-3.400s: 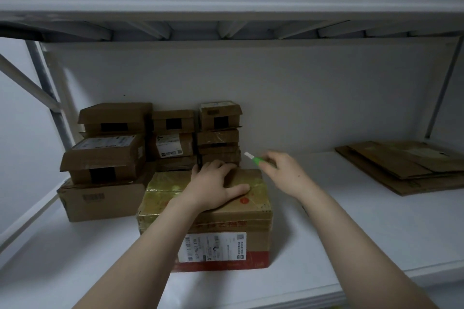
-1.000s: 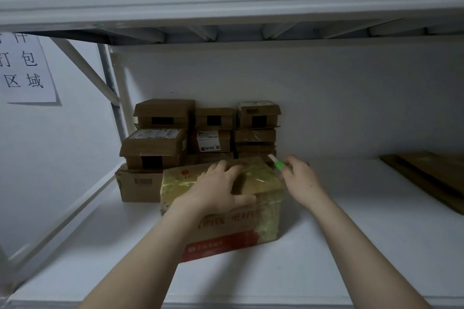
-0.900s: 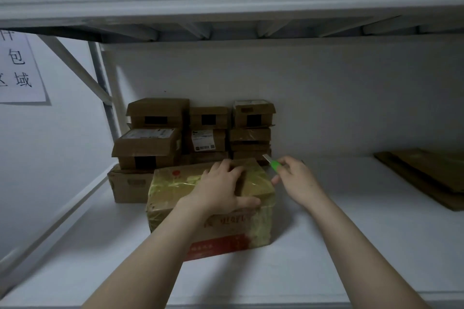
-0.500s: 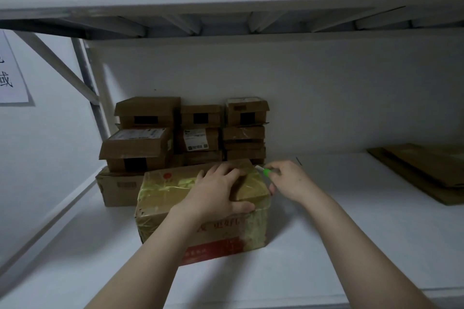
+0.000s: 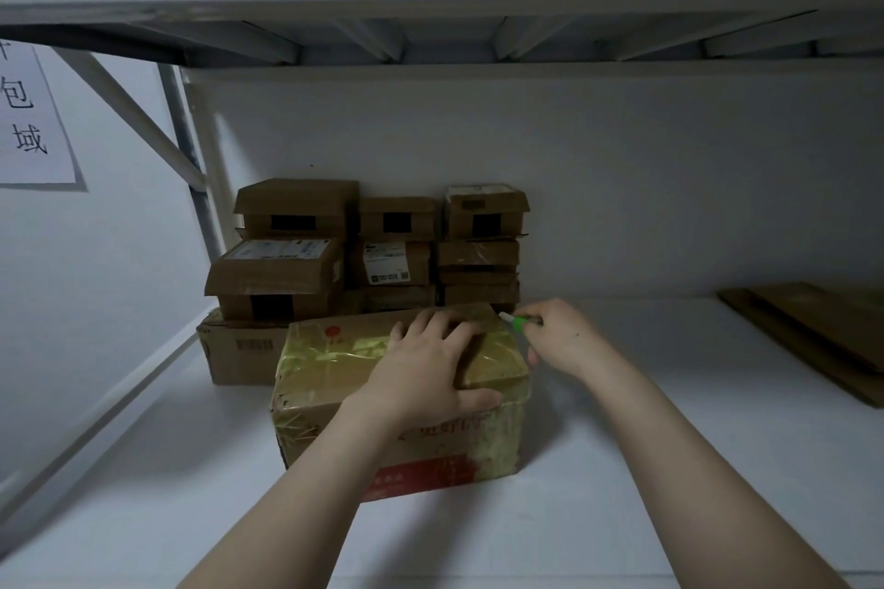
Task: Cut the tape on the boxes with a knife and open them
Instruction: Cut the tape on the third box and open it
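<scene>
Since half a second ago: knife lowered a little, its tip now at the far right top corner of the taped box; whether it touches cannot be told. Box has barely shifted. Left hand has stayed on top.

- Taped box: on the white shelf, in front of the stack of small boxes. Long axis runs left to right, slightly skewed; red-printed face toward the person. Yellowish tape over top and sides.
- Left hand: palm flat on the box top, fingers straight and spread toward the far edge, thumb along the near top edge. Presses, grasps nothing.
- Right hand: just beyond the box's right end, fingers clenched round the knife's handle.
- Knife: green body, white tip. Long axis nearly level, left to right; tip points left at the box corner.
- Flattened cardboard lies far right on the shelf. Paper sign on the left wall.
</scene>
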